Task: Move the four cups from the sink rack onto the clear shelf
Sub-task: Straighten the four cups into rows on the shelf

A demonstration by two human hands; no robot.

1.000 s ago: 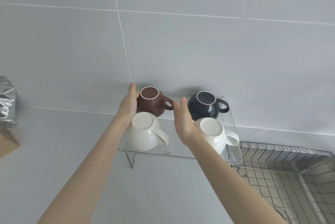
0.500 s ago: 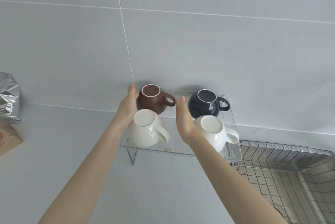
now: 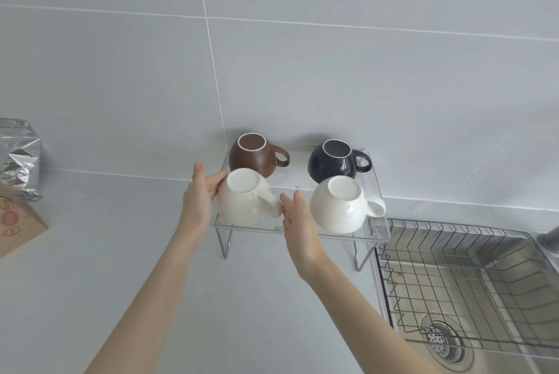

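Several cups stand upside down on the clear shelf against the tiled wall: a brown cup back left, a dark navy cup back right, a white cup front left and a second white cup front right. My left hand rests flat against the left side of the front-left white cup, fingers extended. My right hand is open between the two white cups, its fingertips at the front-left cup's handle.
A wire sink rack sits in the steel sink at the right, with the drain below it. A silver foil bag and a brown paper package lie at the left on the grey counter.
Both hands have drawn back from the brown cup at the rear to the front-left white cup. The camera view has tilted down, showing more of the sink.
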